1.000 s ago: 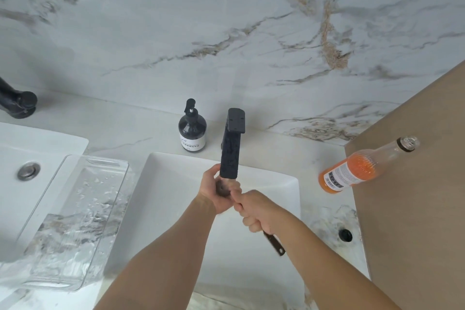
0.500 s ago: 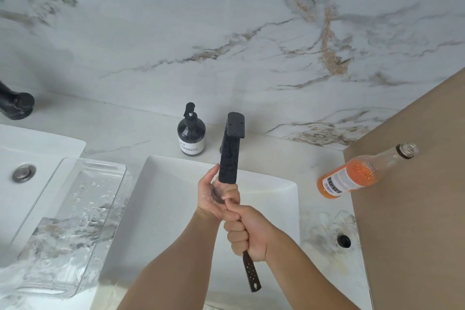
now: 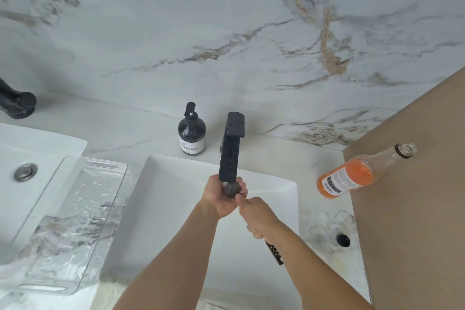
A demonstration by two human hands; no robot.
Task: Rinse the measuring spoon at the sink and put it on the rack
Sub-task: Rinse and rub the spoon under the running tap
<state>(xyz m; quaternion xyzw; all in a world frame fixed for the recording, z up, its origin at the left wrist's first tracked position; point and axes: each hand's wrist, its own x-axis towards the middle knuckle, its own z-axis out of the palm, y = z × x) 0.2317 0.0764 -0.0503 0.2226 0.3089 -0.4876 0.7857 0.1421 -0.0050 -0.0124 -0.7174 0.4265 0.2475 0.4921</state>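
Observation:
The dark measuring spoon (image 3: 231, 189) has its round bowl right under the spout of the black faucet (image 3: 230, 152), above the white sink (image 3: 161, 209). My left hand (image 3: 219, 199) cups the bowl from the left, fingers wrapped around it. My right hand (image 3: 259, 216) grips the handle, whose perforated black end (image 3: 274, 254) sticks out below my fist toward the lower right. The clear plastic rack (image 3: 75, 224), wet with drops, sits on the counter to the left of the sink.
A black soap pump bottle (image 3: 191, 132) stands behind the sink. An orange drink bottle (image 3: 357, 173) lies at the right by a tan panel (image 3: 415, 209). A second sink (image 3: 42, 143) with a drain and another black faucet (image 3: 17, 103) are at far left.
My right hand has swung the handle from pointing straight down to pointing down-right. The spoon's bowl stays under the spout in my left hand.

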